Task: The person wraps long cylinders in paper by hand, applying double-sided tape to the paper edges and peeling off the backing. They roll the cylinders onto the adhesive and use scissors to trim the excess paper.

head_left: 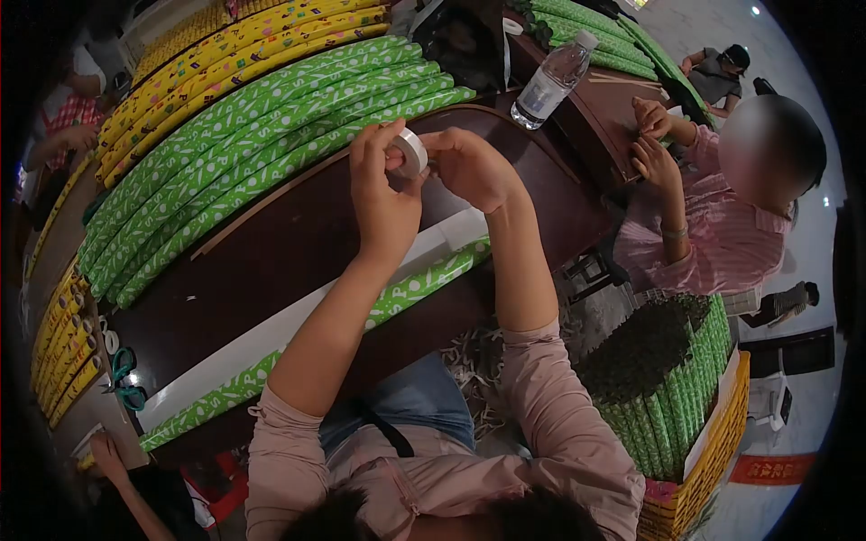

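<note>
Tape roll (412, 154) held in left fingers (371, 151), right fingers (458, 141) curled at its edge, grip unclear, above dark surface (262, 261) bearing white sheet (253, 345) and green patterned roll (216, 395).

Workshop, patterned rolls (271, 149) crowding dark tables (271, 257)

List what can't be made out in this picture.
In the head view:
- Whether the right hand pinches loose tape from the tape roll: fingers hide this.
- Wording on the bottle label: too small.
- Most of the lower-left person: cut off by the bottom edge.
</note>
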A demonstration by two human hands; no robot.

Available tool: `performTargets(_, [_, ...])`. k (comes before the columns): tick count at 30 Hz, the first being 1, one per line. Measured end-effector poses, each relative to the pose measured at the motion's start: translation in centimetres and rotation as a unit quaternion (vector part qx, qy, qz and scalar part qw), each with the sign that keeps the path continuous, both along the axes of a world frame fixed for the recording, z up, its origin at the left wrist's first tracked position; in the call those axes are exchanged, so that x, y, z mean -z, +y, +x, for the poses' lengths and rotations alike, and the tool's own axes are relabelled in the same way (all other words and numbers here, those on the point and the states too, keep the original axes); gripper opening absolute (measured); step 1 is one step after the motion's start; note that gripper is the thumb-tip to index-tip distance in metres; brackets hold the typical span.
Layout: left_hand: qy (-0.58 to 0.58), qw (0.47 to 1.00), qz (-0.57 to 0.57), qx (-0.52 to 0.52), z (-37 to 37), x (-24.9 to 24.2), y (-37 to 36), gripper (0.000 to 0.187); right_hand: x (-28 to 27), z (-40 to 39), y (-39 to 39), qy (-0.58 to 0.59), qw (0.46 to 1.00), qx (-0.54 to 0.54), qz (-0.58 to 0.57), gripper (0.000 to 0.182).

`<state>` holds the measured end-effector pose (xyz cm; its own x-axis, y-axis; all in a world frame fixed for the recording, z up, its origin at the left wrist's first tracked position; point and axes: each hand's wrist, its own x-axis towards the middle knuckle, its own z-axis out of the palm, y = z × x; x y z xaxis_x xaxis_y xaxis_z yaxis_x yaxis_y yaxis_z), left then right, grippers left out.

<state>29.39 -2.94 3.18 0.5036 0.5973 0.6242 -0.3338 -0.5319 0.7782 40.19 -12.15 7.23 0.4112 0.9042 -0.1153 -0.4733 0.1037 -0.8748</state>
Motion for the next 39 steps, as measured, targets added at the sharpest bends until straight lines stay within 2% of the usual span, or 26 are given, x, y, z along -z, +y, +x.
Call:
performTargets(6, [-0.018, 1.0, -0.005, 0.001, 0.1, 0.3, 0.3, 0.07, 1.3, 0.6, 0.4, -0.053, 0.998, 0.03, -0.02, 0.019])
performTargets(11, [-0.01, 1.0, 0.0, -0.001, 0.0, 0.0, 0.2, 0.069, 1.3, 0.5, 0.5, -0.08, 0.997, -0.001, 0.001, 0.022])
performTargets(18, [-0.015, 0.998, 0.052, -0.024, -0.1, -0.1, 0.3, 0.068, 0.3, 0.3, 0.1, -0.037, 0.999, -0.014, -0.001, 0.026])
performTargets(26, [-0.016, 1.0, -0.003, 0.003, -0.1, 0.0, 0.3, 0.068, 1.0, 0.4, 0.1, -0.092, 0.996, -0.006, -0.007, 0.029])
performTargets(30, [-0.011, 0.999, 0.033, -0.019, 0.1, 0.3, 0.4, 0.067, 1.2, 0.6, 0.1, -0.093, 0.996, -0.011, 0.003, 0.029])
performTargets(32, [-0.024, 0.999, -0.042, 0.015, 0.2, 0.2, 0.3, 0.07, 1.4, 0.6, 0.5, -0.096, 0.995, -0.014, -0.007, 0.028])
performTargets(33, [-0.024, 0.999, -0.042, 0.016, 0.2, 0.2, 0.2, 0.07, 1.3, 0.6, 0.3, -0.097, 0.995, -0.013, -0.007, 0.028])
performTargets(35, [-0.032, 0.999, -0.021, 0.004, 0.2, 0.2, 0.2, 0.07, 0.9, 0.7, 0.0, -0.079, 0.996, -0.03, 0.027, 0.024])
performTargets(39, [-0.029, 0.999, -0.035, 0.005, 0.3, 0.4, 0.3, 0.07, 1.5, 0.8, 0.2, -0.038, 0.999, 0.007, 0.006, 0.02])
